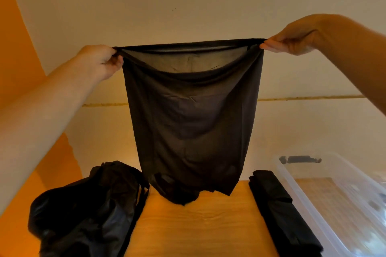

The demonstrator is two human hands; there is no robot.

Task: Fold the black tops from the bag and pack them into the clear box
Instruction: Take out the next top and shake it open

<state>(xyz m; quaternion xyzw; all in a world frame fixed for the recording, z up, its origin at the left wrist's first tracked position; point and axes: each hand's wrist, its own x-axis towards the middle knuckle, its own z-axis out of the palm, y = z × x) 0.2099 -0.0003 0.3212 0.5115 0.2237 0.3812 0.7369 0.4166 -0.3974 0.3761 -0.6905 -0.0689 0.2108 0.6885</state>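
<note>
A thin black top [188, 123] hangs stretched in the air above the wooden table [198, 225]. My left hand [100, 60] pinches its upper left corner and my right hand [292, 39] pinches the upper right corner. The garment's lower end bunches on the tabletop. A black bag [83, 210] slumps on the table at the left. A folded black top [279, 210] lies to the right of centre, beside the clear box [296, 192], which stands at the right edge.
A pale wall fills the background, with an orange wall at the left. The box has a black latch at its far end, and the table shows through its clear bottom.
</note>
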